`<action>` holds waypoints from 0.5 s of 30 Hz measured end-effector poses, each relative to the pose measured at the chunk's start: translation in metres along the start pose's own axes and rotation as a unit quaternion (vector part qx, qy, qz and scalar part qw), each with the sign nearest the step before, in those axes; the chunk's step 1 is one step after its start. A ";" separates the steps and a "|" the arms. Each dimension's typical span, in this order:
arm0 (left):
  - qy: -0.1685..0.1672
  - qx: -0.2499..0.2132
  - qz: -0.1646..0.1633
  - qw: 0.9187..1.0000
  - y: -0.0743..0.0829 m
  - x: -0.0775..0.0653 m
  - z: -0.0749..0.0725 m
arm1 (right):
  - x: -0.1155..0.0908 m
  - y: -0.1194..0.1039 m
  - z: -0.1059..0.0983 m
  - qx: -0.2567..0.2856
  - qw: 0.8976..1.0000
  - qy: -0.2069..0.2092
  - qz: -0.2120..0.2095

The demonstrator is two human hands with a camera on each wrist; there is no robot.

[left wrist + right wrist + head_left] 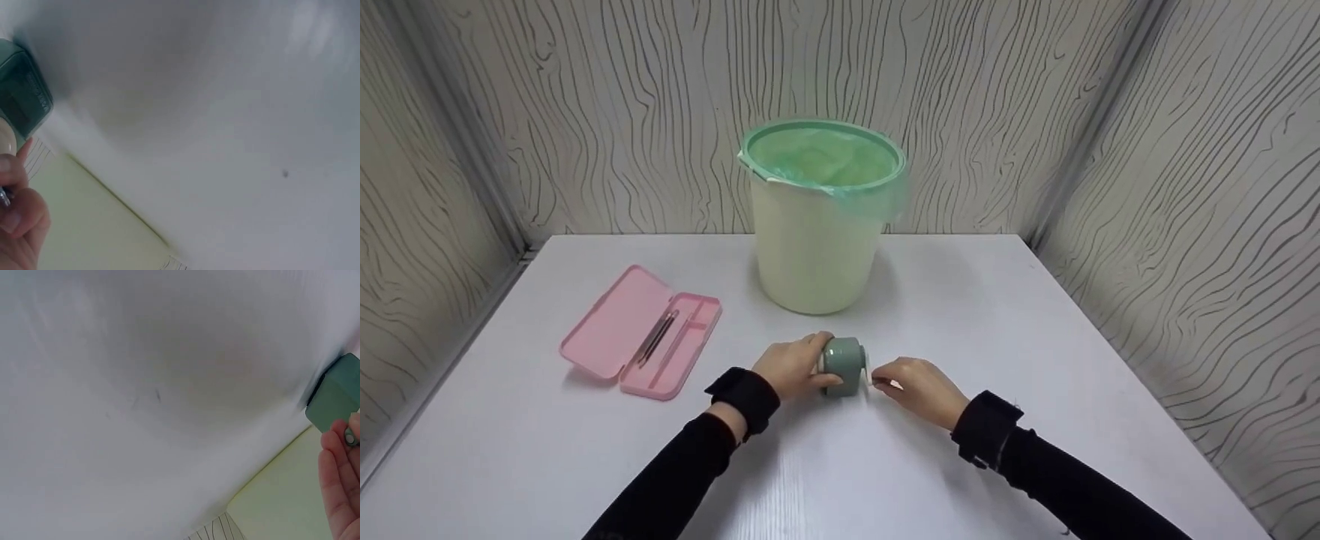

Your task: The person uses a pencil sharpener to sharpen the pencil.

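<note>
A green pencil sharpener (844, 364) with a side crank stands on the white table, between both hands. My left hand (786, 367) holds its left end, with thumb and fingers around the edge. In the left wrist view, a cream round part (6, 138) is on the sharpener's face, and a small silvery piece (4, 197) shows between the fingers; what it belongs to is hidden. My right hand (921, 388) pinches the crank handle, whose green knob (350, 437) with a pale round centre shows between the fingertips in the right wrist view.
To the left lies an open pink pencil case (615, 330) with dark pencils (658, 339) in it. Behind the hands stands a tall pale green bin (814, 247) with a thin green liner (877, 199) over its rim. Wood-patterned panels (660, 112) enclose the table's back and sides.
</note>
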State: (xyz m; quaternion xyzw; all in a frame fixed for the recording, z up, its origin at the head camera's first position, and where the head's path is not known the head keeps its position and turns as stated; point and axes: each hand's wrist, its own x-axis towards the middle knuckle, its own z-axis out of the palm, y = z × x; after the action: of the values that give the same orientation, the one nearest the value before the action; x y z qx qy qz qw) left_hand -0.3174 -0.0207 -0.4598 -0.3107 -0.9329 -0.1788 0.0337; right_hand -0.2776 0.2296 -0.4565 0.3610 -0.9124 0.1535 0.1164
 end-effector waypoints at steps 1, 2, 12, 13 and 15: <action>0.000 -0.001 -0.002 1.000 0.001 0.000 0.000 | 0.000 0.000 0.000 -0.001 1.000 -0.001 -0.001; 0.001 -0.002 -0.004 1.000 0.001 0.000 0.000 | 0.000 0.000 0.001 -0.001 1.000 -0.002 -0.001; 0.001 -0.061 -0.031 0.998 0.002 0.000 0.004 | 0.002 -0.002 0.001 -0.007 1.000 -0.020 0.006; 0.002 -0.068 -0.031 0.997 0.002 0.000 0.004 | 0.002 -0.002 0.001 -0.009 1.000 -0.021 0.005; 0.007 -0.073 -0.027 0.997 0.001 0.000 0.004 | 0.002 -0.003 0.001 -0.013 1.000 -0.023 0.004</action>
State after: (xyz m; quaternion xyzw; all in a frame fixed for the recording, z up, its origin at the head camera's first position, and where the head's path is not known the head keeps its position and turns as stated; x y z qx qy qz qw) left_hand -0.3161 -0.0182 -0.4634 -0.2861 -0.9250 -0.2499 0.0130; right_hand -0.2771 0.2261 -0.4565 0.3594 -0.9183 0.1332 0.0992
